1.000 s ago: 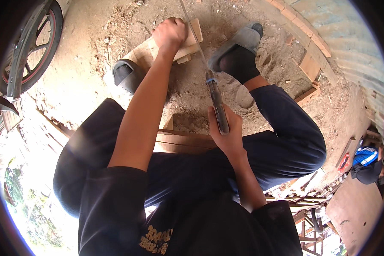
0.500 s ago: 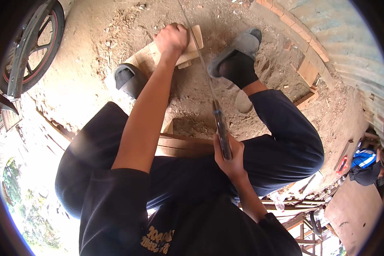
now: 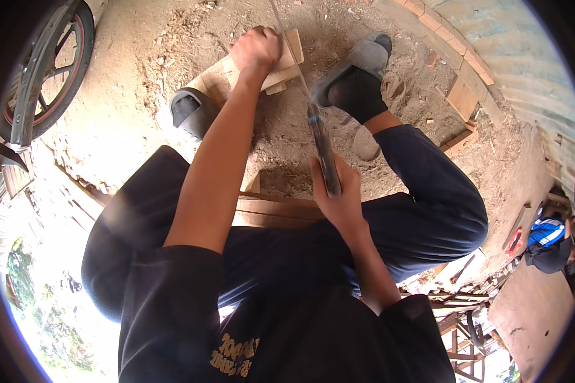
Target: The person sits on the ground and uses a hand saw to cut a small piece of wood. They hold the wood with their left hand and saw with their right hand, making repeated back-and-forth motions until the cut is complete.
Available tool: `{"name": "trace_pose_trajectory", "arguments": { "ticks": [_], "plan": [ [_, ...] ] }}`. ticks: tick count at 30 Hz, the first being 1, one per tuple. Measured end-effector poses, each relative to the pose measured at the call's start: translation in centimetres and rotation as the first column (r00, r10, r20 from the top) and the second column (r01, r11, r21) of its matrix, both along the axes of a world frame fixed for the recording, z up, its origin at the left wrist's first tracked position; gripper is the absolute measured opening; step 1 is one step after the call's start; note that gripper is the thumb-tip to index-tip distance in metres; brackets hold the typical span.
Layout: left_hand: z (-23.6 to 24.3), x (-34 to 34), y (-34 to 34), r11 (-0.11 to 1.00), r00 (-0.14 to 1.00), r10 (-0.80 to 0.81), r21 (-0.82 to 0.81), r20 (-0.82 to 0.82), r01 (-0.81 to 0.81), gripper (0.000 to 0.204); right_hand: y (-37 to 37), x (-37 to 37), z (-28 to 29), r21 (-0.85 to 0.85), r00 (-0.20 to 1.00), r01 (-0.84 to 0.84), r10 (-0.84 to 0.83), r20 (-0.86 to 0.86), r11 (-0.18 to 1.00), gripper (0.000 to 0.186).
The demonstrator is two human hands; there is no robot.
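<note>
My left hand (image 3: 257,50) grips a pale wooden board (image 3: 289,41) with curled fingers, over more pale wood on the dirt between my slippered feet. My right hand (image 3: 338,198) is closed round the dark handle of a saw (image 3: 326,150), whose long thin blade runs forward along the right of my left hand, across the board. The cut itself is too small to make out. A gray slipper (image 3: 190,112) is beside the wood on the left, another (image 3: 354,64) on the right.
A wheel (image 3: 70,73) stands at upper left. Bricks (image 3: 457,41) line a corrugated sheet wall (image 3: 524,57) at right. Planks (image 3: 275,210) lie under my legs. A blue and black bundle (image 3: 548,246), unclear in kind, sits at far right among timber scraps.
My right hand drew the saw back toward my body half a second ago and has since pushed it forward again. My left hand stays on the board.
</note>
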State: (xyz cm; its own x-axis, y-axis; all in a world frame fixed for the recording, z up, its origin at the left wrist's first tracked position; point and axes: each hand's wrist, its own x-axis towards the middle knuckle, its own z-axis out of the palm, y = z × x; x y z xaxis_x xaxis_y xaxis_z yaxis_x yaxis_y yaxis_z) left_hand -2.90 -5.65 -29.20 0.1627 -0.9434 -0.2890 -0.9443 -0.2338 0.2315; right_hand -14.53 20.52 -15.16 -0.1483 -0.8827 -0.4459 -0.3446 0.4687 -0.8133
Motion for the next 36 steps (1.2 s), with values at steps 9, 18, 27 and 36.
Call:
{"name": "trace_pose_trajectory", "arguments": {
  "ticks": [9,18,27,36],
  "plan": [
    [-0.3,0.4,-0.1,1.000,1.000,0.002,-0.013,0.006,-0.002,0.054,-0.7,0.8,-1.0,-0.174,0.992,0.126,-0.120,0.049,0.977,0.016],
    [0.5,0.4,0.0,1.000,1.000,-0.012,-0.017,0.027,0.012,0.052,0.3,0.7,-1.1,-0.093,0.999,0.052,-0.052,-0.006,0.994,0.009],
    [0.3,0.2,0.0,1.000,1.000,0.010,-0.007,0.027,-0.010,0.051,0.2,1.2,-1.0,-0.079,0.998,0.059,-0.061,-0.020,0.995,0.019],
    [-0.2,0.2,-0.1,1.000,1.000,0.013,0.011,0.018,-0.013,0.052,1.8,1.3,-1.6,-0.189,0.992,0.125,-0.126,0.008,0.974,0.010]
  ]
}}
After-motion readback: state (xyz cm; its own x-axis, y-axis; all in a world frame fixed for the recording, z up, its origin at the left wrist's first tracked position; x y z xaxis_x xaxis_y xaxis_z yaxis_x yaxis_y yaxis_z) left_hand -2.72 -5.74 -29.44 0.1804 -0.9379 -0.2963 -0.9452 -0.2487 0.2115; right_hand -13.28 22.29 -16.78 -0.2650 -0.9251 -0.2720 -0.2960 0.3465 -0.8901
